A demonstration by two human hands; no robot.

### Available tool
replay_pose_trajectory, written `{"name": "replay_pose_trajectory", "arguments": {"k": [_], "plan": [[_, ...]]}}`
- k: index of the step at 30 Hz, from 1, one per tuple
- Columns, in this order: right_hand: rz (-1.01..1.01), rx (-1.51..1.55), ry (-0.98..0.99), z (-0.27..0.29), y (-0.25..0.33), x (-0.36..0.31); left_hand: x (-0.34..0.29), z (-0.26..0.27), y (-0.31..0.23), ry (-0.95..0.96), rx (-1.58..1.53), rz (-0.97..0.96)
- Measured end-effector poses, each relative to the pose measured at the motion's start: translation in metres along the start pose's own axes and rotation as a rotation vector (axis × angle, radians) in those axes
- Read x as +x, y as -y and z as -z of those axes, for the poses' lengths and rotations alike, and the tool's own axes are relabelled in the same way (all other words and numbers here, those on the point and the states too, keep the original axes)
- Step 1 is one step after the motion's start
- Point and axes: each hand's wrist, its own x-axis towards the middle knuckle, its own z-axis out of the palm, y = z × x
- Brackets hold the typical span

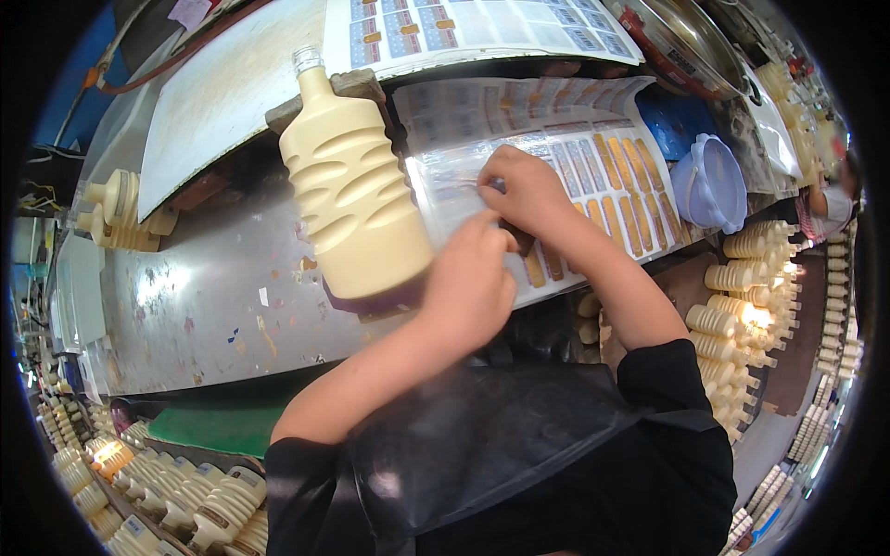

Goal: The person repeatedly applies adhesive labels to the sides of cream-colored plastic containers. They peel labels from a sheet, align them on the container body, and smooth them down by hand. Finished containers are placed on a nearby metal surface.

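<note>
My left hand (468, 278) and my right hand (528, 190) meet over a sheet of decals (584, 199) printed with rows of gold, brown and bluish strips. Both are closed, fingers curled and pinched close together. A small dark brown piece (519, 239) shows between them; whether either hand grips it or it lies on the sheet, I cannot tell. Just left of my hands, a large cream bottle (357, 185) with wavy grooves points its neck away from me. The neck lies by a dark padded rest (357, 85), and something purple sits under the base.
More printed sheets (491, 23) lie on a white board (232, 102) behind. A lavender bucket (709, 185) stands at the right, below a metal basin (681, 46). Grooved cream bottles (732, 324) fill the right side and lower left. Scraps dot the metal table (204, 315).
</note>
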Motion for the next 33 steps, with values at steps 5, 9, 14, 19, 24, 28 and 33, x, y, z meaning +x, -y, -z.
{"name": "replay_pose_trajectory", "arguments": {"k": [5,9,14,19,24,28,33], "plan": [[-0.282,0.573,0.186,0.034,0.014,0.006,-0.004,0.046,-0.024,-0.056,-0.043,-0.351],[-0.15,0.755,0.279,0.078,0.056,0.011,0.003,0.094,-0.033,-0.268,-0.075,-0.147],[0.015,0.695,0.364,0.126,0.111,0.018,0.011,0.139,-0.024,-0.086,-0.27,0.157],[-0.153,0.697,0.361,0.117,0.136,0.038,0.007,0.162,-0.006,-0.114,-0.478,0.386],[-0.219,0.843,0.333,0.089,0.142,0.062,0.015,0.18,0.024,-0.3,-0.547,0.374],[-0.157,0.851,0.203,0.065,0.144,0.088,0.031,0.181,0.055,-0.411,-0.613,0.386],[-0.247,0.797,0.14,0.055,0.142,0.098,0.04,0.167,0.083,-0.558,-0.886,0.401]]}}
